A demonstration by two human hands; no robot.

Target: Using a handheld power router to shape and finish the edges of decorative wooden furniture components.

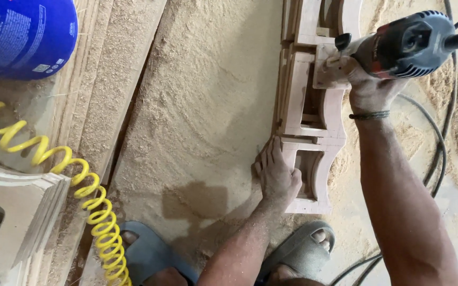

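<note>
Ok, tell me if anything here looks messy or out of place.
Sawdust blankets the whole floor, banked against the carved wooden frame. A darker patch near the left hand looks damp. The power tool's cables trail through the dust.

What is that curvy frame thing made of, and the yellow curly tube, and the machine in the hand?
The curvy frame looks like bare, unpainted wood: pale, matte, with sawdust all around. The yellow curly tube seems to be smooth, shiny plastic, coiled like a spring. The machine in the right hand appears to have a dark, hard plastic shell with red trim.
</note>
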